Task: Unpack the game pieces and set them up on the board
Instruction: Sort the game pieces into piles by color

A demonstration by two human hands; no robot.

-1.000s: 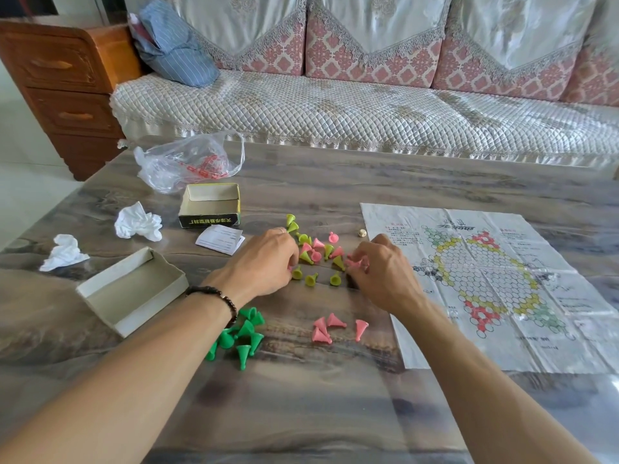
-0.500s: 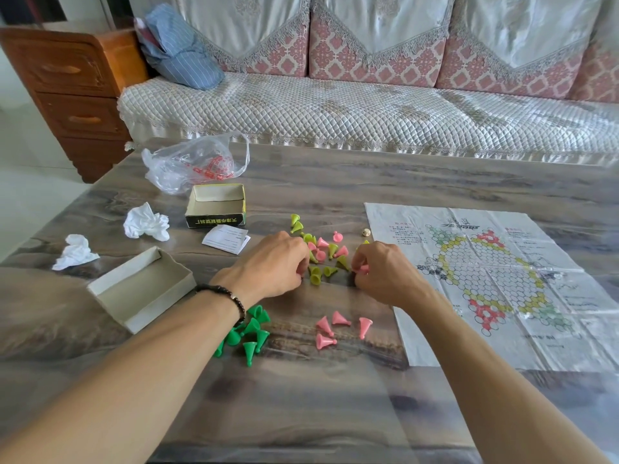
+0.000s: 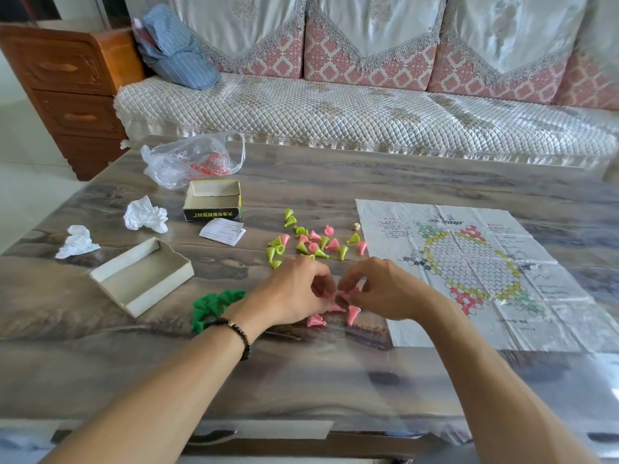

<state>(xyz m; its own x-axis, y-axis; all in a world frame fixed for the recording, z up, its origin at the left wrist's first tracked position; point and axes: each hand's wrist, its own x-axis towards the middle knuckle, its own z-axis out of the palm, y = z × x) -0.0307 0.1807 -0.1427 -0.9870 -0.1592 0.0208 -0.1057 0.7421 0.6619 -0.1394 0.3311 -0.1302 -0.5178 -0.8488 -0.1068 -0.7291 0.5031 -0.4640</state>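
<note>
Left hand point(image 3: 294, 293): grip pinching small pink plastic cone pieces point(image 3: 351, 313) on the marbled counter point(image 3: 301, 380). Right hand point(image 3: 385, 289): likewise. Mixed yellow-green and pink cones point(image 3: 311, 244) beyond; printed paper game board point(image 3: 469, 269) rightward.

I see a marbled table point(image 3: 335, 380) carrying everything. Far left: two tissue wads point(image 3: 146, 216) point(image 3: 76, 242), a plastic bag point(image 3: 191, 160), an open box point(image 3: 213, 199) and a leaflet point(image 3: 222, 232) just in front of it. A tray point(image 3: 142, 275) sits nearer me, dark green cones point(image 3: 211, 304) just right of it. Mid-table: mixed lime and pink cones point(image 3: 310, 244), a die point(image 3: 356, 226) beside them, and a few pink cones point(image 3: 335, 313) nearer me. Right: the paper board point(image 3: 469, 272), lying flat.
</note>
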